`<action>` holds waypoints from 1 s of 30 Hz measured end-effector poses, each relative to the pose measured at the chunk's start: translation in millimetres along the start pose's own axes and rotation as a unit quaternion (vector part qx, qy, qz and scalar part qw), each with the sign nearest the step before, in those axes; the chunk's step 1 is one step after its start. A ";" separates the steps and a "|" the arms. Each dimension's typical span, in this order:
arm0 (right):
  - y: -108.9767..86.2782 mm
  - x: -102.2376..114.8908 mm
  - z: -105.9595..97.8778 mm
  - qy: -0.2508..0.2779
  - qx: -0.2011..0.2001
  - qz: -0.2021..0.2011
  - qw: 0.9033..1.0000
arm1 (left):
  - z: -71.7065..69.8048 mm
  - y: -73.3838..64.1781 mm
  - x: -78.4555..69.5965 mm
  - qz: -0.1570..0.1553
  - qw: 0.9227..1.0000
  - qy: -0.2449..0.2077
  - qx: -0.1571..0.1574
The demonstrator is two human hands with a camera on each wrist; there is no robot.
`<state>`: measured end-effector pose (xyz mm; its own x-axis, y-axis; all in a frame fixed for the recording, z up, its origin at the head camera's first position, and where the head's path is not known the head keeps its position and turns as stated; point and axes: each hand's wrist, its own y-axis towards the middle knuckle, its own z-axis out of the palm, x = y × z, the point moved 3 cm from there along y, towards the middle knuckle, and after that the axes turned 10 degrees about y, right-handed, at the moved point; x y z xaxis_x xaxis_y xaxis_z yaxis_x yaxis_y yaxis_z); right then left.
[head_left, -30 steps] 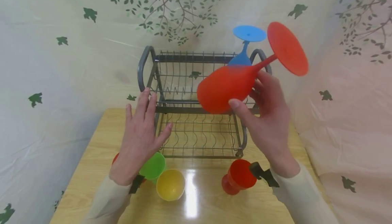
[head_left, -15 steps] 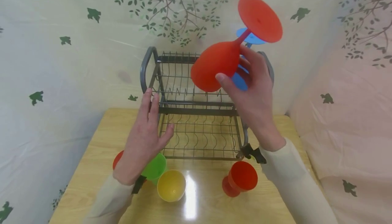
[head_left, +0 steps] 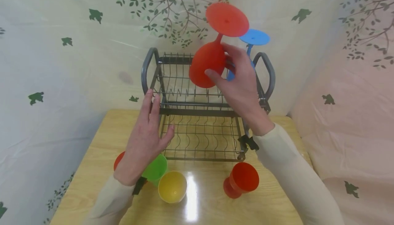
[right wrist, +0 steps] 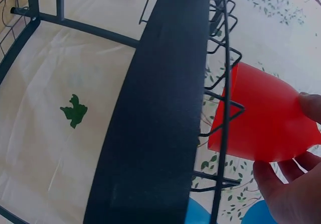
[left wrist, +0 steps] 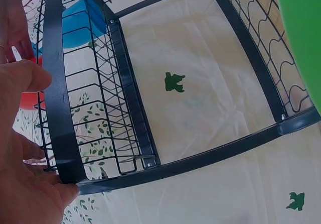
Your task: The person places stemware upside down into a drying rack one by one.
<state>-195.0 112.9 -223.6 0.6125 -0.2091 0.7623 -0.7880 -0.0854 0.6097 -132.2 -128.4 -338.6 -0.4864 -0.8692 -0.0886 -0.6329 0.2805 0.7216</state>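
My right hand [head_left: 241, 81] grips a red plastic wine glass [head_left: 205, 66] by its bowl, near the stem. The glass is upside down, slightly tilted, with its foot uppermost, over the upper tier of a dark two-tier dish rack [head_left: 200, 111]. In the right wrist view its rim lies close to the tier's wires; whether they touch, I cannot tell. My left hand [head_left: 140, 143] rests at the left front corner of the upper tier, its fingers mostly straight. In the left wrist view, fingertips touch that corner of the frame. Behind my right hand, a blue wine glass [head_left: 254, 37] stands inverted in the upper tier.
On the wooden table [head_left: 209, 201] in front of the rack stand a yellow cup [head_left: 172, 187], a green cup [head_left: 156, 168] and a red goblet [head_left: 244, 177]. Another red item [head_left: 118, 160] is partly hidden by my left forearm. A patterned cloth hangs behind.
My right hand has carried the red wine glass left and up over the upper tier, turning it more upright with the foot on top. The left hand has barely moved.
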 end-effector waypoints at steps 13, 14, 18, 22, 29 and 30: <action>12.8 -18.1 10.1 -0.098 0.065 0.060 0.991 | 0.5 0.2 0.6 0.009 1.000 -0.005 -0.013; 13.4 -19.4 10.3 -0.100 0.069 0.067 0.990 | 0.4 0.1 0.6 0.009 1.000 -0.004 -0.013; 14.8 -26.3 11.2 -0.099 0.086 0.089 0.987 | 1.5 -1.3 0.9 0.011 1.000 0.000 -0.013; 16.8 -32.9 11.4 -0.090 0.105 0.110 0.984 | 2.3 -2.6 1.8 0.009 1.000 0.001 -0.014; 21.0 -40.1 8.5 -0.081 0.123 0.138 0.980 | 2.8 -1.5 3.5 0.003 1.000 0.002 -0.001; 21.0 -40.9 8.1 -0.081 0.125 0.141 0.979 | 2.9 -1.5 3.4 0.004 1.000 0.002 -0.002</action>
<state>-237.2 111.8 -243.8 0.3668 -0.4093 0.8354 -0.9273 -0.2329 0.2930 -134.6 -130.6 -342.1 -0.4879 -0.8692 -0.0803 -0.6268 0.2849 0.7252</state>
